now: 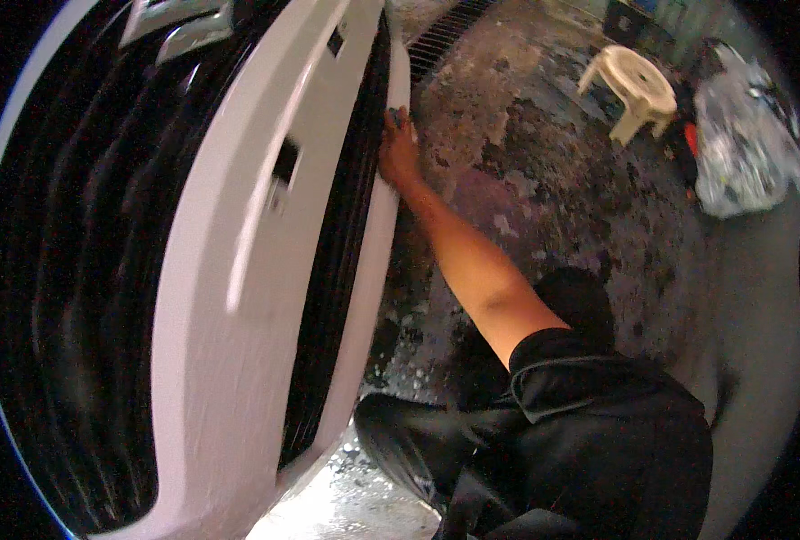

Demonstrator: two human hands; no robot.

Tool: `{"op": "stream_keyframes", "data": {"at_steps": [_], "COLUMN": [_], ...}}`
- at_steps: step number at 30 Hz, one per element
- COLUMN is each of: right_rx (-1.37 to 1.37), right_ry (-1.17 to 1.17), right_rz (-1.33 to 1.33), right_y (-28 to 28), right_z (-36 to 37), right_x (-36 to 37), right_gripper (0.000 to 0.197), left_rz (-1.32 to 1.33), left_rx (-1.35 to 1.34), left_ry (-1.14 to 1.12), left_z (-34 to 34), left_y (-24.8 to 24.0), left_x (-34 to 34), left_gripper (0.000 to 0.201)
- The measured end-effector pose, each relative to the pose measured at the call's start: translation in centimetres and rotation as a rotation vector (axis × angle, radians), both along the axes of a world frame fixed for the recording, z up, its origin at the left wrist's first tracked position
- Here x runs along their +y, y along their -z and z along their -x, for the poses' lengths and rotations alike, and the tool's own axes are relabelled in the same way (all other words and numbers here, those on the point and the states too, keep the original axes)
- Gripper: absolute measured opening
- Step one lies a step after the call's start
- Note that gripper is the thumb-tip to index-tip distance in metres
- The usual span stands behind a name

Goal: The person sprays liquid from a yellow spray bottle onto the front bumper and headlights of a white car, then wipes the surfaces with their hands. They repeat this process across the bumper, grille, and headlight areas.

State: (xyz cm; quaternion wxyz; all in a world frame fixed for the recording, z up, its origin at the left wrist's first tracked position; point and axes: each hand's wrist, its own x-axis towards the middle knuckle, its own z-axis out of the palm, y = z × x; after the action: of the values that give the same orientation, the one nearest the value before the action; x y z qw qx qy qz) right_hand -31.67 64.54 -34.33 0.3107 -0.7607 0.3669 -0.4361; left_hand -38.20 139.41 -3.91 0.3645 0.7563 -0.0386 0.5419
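Note:
A large white car bumper point(211, 297) with a black slatted grille fills the left of the view. My right arm reaches up and across to it from the lower right. At the far end, my right hand point(400, 151) is against the bumper's lower lip, next to the long black lower opening point(337, 243). Its fingers look bent and closed; a small greyish bit shows at the fingertips, too small to name. My left hand is out of view.
A cream plastic stool point(629, 85) stands at the upper right. Beside it is a clear plastic bag point(746, 144) with things inside. A dark floor grate point(445, 40) lies at the top. The floor point(544, 162) is stained and patchy, wet-looking near the bumper's bottom end.

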Motion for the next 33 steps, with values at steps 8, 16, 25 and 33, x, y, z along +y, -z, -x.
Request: {"op": "stream_keyframes", "data": {"at_steps": [8,16,25,33], "right_rx": [0.056,-0.772,-0.757,-0.636], "right_ry": [-0.114,-0.241,-0.422,-0.77], "right_rz": [-0.01,-0.884,-0.249,0.85], "right_y": [1.7,0.5,-19.6,-24.8], "right_z": [-9.0,-5.2,3.7,7.9], "right_x": [-21.2,-17.6,-7.0,16.1], "right_gripper": [0.056,0.047,0.055,0.059], "left_rz": [-0.717,-0.863,-1.099,-0.744], "left_rx": [-0.084,-0.119,-0.091,-0.149], "left_ry": [-0.547,-0.368,-0.142,-0.28], "left_z": [4.6,2.5,1.1,3.7], "left_y": [2.1,6.7,4.1,1.8], "left_x": [-10.4,-35.2,-57.3,-35.8], "left_gripper": [0.057,0.065,0.054,0.047]}}
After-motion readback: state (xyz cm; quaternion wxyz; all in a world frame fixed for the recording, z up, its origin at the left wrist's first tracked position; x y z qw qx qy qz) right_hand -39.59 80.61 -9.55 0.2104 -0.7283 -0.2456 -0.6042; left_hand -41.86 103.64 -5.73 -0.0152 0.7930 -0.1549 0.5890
